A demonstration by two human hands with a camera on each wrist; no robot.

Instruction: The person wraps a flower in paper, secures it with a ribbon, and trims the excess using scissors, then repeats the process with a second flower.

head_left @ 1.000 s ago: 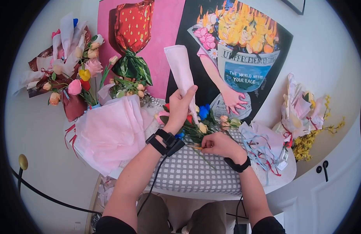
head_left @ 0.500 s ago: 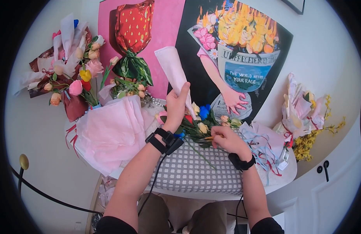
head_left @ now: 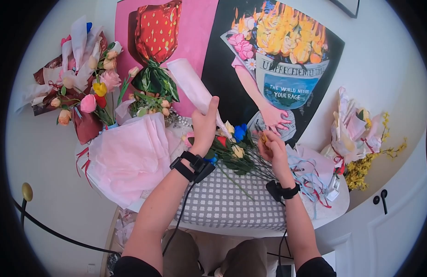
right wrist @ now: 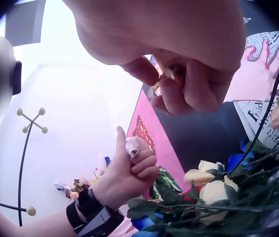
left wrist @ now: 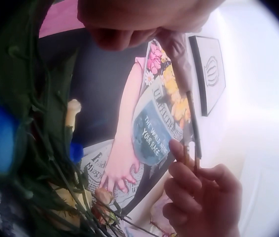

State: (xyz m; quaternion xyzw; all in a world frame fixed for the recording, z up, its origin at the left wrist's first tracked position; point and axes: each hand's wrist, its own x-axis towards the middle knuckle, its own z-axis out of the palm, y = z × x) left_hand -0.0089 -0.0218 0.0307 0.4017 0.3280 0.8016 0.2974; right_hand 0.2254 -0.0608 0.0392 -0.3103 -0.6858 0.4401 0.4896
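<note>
A rolled pale pink paper cone (head_left: 189, 85) is gripped by my left hand (head_left: 205, 129) and leans to the upper left above the flowers. In the left wrist view a dark, thin stem (left wrist: 194, 121) sticks out of the paper's narrow end (left wrist: 180, 61). My right hand (head_left: 273, 150) is raised over the flower stems, its fingers curled around a small yellow-brown thing (head_left: 264, 140), too small to identify. From the right wrist, this hand (right wrist: 179, 44) pinches it between thumb and fingers, apart from the left hand (right wrist: 124, 173).
Loose flowers, including a cream rose (head_left: 238, 151) and a blue one (head_left: 240, 132), lie on the checked cloth (head_left: 222, 198). Pink paper sheets (head_left: 126, 157) are stacked at the left, ribbons (head_left: 310, 177) at the right. Wrapped bouquets (head_left: 356, 124) and posters (head_left: 287, 60) stand behind.
The paper cone has tilted further to the left in my left hand. My right hand has risen away from the loose flowers, up and to the right, with the small yellow-brown thing.
</note>
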